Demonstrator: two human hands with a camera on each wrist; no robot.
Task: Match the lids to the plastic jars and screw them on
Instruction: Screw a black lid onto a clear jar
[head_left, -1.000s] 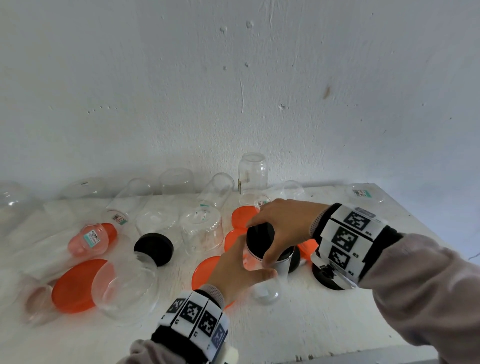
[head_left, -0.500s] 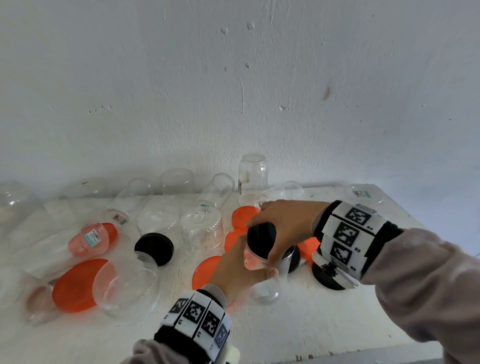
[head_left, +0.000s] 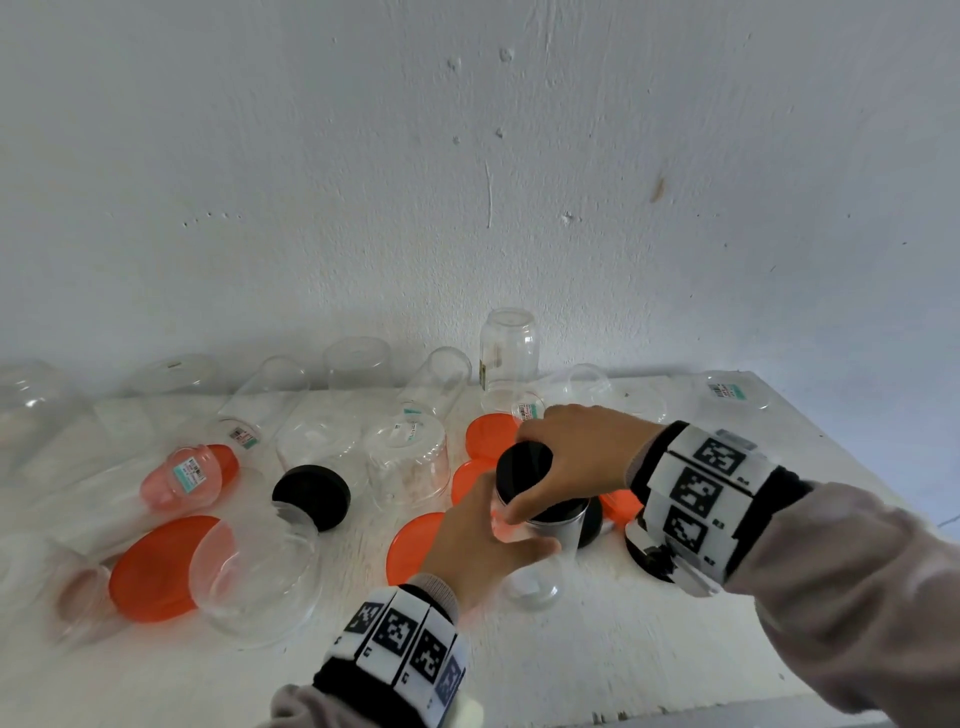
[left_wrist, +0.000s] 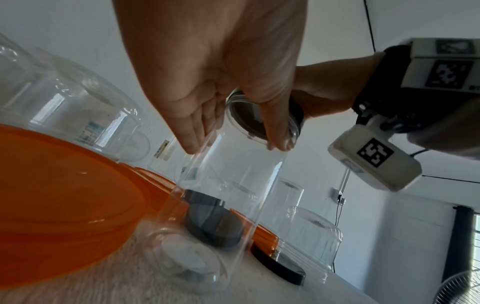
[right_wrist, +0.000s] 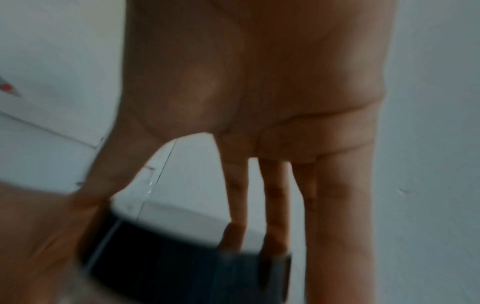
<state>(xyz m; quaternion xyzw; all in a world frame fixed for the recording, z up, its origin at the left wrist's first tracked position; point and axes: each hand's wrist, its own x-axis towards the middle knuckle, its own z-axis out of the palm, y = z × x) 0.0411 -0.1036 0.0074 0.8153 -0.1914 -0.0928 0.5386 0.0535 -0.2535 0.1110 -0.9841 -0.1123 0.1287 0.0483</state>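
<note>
A tall clear plastic jar stands upright on the white table near its front middle. My left hand grips the jar's upper wall, fingers on one side and thumb on the other. A black lid sits on the jar's mouth. My right hand grips that lid from above, its fingertips curled over the rim. The right wrist view is blurred.
Several orange lids and black lids lie around the jar. Many open clear jars stand or lie across the table up to the wall. A small pink jar with an orange lid lies at the left.
The right hand has turned a little on the black lid, its wrist shifting slightly. The jar and the left hand stay in place.
</note>
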